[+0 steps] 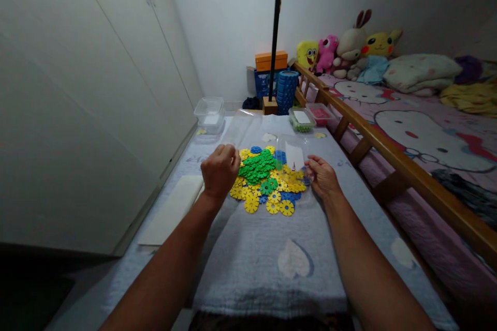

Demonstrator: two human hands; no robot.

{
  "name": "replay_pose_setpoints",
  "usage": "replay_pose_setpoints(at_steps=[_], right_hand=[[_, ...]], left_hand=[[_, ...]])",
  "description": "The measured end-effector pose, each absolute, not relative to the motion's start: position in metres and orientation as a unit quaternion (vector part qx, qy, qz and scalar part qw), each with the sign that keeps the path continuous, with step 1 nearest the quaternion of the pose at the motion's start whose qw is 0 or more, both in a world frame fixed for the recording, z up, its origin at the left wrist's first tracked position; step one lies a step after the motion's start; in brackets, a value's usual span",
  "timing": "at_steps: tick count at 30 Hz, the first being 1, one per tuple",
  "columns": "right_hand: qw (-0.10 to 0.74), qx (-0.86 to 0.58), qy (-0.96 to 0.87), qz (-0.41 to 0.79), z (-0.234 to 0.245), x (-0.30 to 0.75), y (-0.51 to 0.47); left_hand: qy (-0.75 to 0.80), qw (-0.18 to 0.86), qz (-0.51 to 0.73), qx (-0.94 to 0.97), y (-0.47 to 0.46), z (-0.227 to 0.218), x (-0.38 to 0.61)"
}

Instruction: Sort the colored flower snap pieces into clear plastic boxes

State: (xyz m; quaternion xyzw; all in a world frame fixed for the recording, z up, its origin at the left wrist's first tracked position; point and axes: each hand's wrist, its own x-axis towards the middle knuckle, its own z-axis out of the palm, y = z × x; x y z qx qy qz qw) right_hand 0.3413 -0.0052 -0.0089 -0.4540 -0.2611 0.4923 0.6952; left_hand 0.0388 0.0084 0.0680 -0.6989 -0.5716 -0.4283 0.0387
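Observation:
A pile of flat plastic snowflake discs (267,178), yellow, green and blue, lies on a pale grey cloth (272,248) over a low table. My left hand (220,170) is closed in a fist at the pile's left edge, gripping the clear plastic lid (236,132) that rises from it. My right hand (322,176) grips the near side of a clear plastic container (294,155) tipped over the right part of the pile, with a white label inside it.
At the table's far end stand an empty clear box (209,112), a box of green pieces (302,120) and a box of red pieces (320,114). A black pole (275,36) rises from a wooden block. A wooden bed rail (388,152) runs along the right; white cupboard doors (97,103) on the left.

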Motion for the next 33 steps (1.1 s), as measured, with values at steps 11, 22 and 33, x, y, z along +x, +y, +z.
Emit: replay_pose_setpoints(at_steps=[11, 22, 33], right_hand=[[0.704, -0.410, -0.279, 0.508, 0.010, 0.299, -0.013], [0.674, -0.503, -0.309, 0.445, -0.012, 0.279, -0.014], [0.671, -0.520, -0.302, 0.434, -0.014, 0.265, -0.020]], left_hand=[[-0.494, -0.505, -0.537, -0.461, -0.035, 0.023, 0.081], [-0.490, -0.576, -0.529, -0.386, -0.037, 0.005, 0.085], [-0.482, -0.597, -0.523, -0.370, -0.035, 0.007, 0.081]])
